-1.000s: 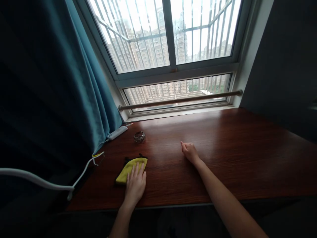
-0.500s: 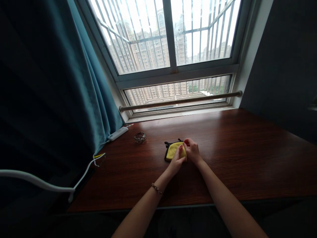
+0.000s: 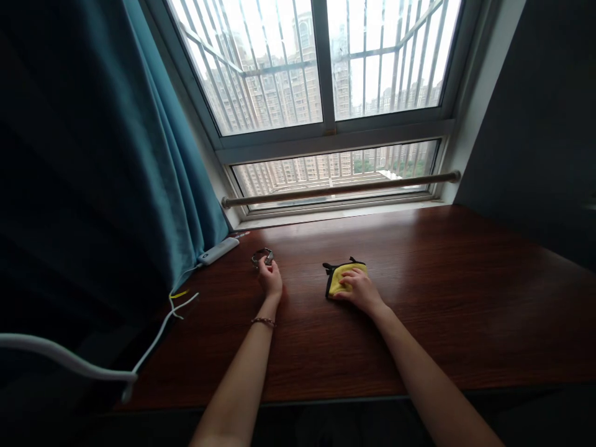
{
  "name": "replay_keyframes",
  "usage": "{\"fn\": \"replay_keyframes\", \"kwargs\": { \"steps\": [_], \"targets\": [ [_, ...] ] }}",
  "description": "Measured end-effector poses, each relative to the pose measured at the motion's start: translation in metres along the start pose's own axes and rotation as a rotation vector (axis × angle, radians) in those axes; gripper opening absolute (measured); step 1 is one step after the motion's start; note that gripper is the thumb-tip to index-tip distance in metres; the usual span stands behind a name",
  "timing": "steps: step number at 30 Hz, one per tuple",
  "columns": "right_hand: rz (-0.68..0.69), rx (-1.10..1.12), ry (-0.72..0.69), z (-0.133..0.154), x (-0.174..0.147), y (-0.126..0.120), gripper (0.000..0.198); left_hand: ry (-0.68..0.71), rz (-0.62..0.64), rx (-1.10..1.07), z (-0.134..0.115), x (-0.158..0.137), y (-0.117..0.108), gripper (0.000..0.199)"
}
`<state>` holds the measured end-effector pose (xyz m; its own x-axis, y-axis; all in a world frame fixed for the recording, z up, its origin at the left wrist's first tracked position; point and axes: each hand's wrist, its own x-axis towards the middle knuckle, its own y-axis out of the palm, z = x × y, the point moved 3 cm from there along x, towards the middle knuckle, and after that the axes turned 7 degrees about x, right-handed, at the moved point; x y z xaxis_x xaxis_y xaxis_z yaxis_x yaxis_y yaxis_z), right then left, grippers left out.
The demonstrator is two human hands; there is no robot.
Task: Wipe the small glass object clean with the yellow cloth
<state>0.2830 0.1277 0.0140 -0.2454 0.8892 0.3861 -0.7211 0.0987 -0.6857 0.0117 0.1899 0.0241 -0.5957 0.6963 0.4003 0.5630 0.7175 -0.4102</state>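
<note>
My left hand (image 3: 270, 279) has its thumb and fingers closed on a silver metal wristwatch (image 3: 269, 255), whose looped band rises beyond the fingertips. A yellow cloth (image 3: 336, 282) with black edging lies folded on the table, its dark corners sticking out at the top. My right hand (image 3: 362, 290) grips this cloth from the right, fingers bent over its upper face and thumb at the near edge. Part of the cloth is hidden beneath the palm.
The brown wooden table (image 3: 419, 323) runs up to a barred window (image 3: 326, 62). A white power strip (image 3: 218, 251) and white cable (image 3: 158, 332) lie at the left, beside a blue curtain (image 3: 172, 186). A rail (image 3: 344, 190) crosses the window's lower part.
My left hand has let go of the cloth, moved left and taken hold of the watch. My right hand has shifted from pinching the cloth's edge to lying over it.
</note>
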Motion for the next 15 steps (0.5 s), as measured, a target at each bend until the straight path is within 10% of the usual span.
{"fn": "replay_keyframes", "kwargs": {
  "steps": [6,15],
  "targets": [
    [-0.052,-0.139,-0.007,0.003,0.001,-0.011,0.044,-0.125,0.191,0.146,0.027,0.024,0.001,0.053],
    [-0.031,-0.065,-0.045,-0.001,0.002,-0.007,0.038,-0.065,0.23,0.06,0.037,0.03,0.005,0.029]
  ]
}}
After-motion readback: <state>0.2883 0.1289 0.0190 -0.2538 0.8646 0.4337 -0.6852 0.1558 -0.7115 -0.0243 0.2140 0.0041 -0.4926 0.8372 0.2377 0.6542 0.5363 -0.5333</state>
